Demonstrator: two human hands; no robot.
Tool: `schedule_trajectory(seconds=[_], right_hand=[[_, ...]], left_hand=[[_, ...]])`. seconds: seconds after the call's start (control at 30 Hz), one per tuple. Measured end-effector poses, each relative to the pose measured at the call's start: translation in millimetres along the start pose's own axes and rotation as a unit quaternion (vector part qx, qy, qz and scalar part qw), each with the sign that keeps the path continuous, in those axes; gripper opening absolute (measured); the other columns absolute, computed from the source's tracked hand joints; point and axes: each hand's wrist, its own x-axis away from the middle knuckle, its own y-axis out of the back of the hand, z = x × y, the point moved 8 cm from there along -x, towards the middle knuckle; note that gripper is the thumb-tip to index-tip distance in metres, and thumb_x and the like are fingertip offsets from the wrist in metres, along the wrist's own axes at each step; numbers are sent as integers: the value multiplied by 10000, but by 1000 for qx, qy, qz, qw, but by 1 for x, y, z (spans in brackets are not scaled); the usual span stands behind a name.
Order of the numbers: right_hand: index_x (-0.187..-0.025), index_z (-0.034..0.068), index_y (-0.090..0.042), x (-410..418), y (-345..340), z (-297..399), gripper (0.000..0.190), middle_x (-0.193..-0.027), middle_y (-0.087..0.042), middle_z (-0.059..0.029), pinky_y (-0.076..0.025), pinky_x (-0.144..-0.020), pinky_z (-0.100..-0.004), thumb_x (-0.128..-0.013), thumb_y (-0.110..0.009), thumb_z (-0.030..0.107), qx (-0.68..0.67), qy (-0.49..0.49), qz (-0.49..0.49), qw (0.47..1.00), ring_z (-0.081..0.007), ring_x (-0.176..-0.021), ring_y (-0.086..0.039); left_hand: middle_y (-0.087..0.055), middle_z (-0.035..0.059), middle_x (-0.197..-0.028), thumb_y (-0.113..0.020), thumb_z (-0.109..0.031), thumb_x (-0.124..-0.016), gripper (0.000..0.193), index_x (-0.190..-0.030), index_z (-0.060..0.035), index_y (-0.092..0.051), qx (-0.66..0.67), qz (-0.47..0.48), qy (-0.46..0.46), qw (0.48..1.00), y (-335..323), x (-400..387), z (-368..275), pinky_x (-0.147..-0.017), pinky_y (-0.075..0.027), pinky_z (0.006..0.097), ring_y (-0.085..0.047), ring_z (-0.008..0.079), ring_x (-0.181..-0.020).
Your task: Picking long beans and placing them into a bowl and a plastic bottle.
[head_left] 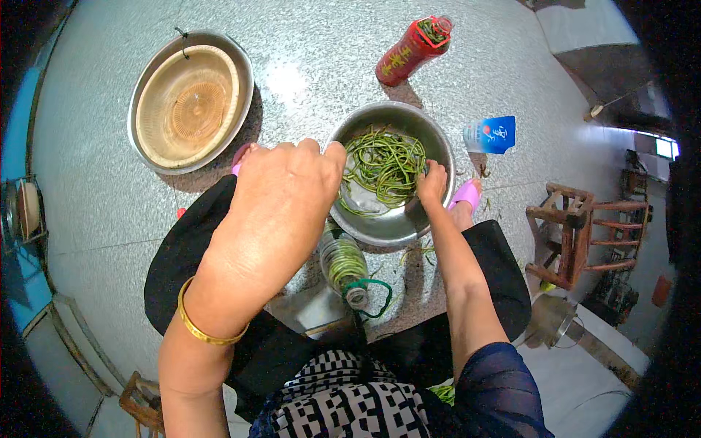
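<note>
My left hand [282,202], with a gold bangle at the wrist, is raised close to the camera, its back showing. Its fingers are bent away from view, so whether they hold anything is hidden. Inside the right side of a steel basin [394,232], my right hand [432,183] touches the edge of a tangled heap of long green beans [383,164]. Nearer my body, between my legs, a clear plastic bottle [346,263] packed with coiled green beans has a green cord loop at its neck.
A metal basin [249,117] with a beige plastic strainer [156,153] inside stands at the upper left. A red-wrapped bottle [405,57] holding green strands stands beyond the bean basin. A blue pouch [495,135] and a wooden stool [567,235] are to the right.
</note>
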Motion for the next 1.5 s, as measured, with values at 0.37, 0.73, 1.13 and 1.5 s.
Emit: schedule_trajectory(seconds=[0.37, 0.73, 1.13, 1.5], right_hand=[[-1301, 266, -358, 74, -75, 106, 697, -1342, -230, -229, -333, -921, -458, -663, -637, 297, 60, 161, 212, 962, -379, -1142, -346], [-1033, 195, -598, 71, -53, 58, 263, -1274, -401, -136, -218, -1008, -488, -788, -512, 155, 284, 387, 283, 831, -325, -1210, -333], [-962, 18, -596, 99, -132, 11, 354, -1104, -540, -170, -428, -822, -413, -694, -562, 246, 209, 151, 357, 898, -364, -939, -532], [-900, 59, -555, 28, -19, 153, 172, -959, -518, -203, -497, -609, -454, -736, -507, 47, 70, 227, 111, 965, -357, -683, -601]], left_hand=[[-534, 123, -724, -638, -121, -696, 288, -935, -24, -509, 2, -9, -3, 1000, -2, -1, 1, -620, -448, 384, -555, 292, -702], [-546, 134, -742, -643, -124, -694, 296, -940, -29, -508, 14, -14, 0, 1000, -1, 2, 4, -615, -454, 389, -561, 304, -702], [-546, 130, -744, -636, -132, -702, 271, -915, -28, -505, 17, 10, -14, 1000, -8, -4, -1, -632, -453, 389, -559, 305, -720], [-550, 130, -756, -644, -137, -694, 327, -976, -25, -520, 7, 8, -3, 1000, -1, 0, 3, -617, -450, 382, -563, 295, -713]])
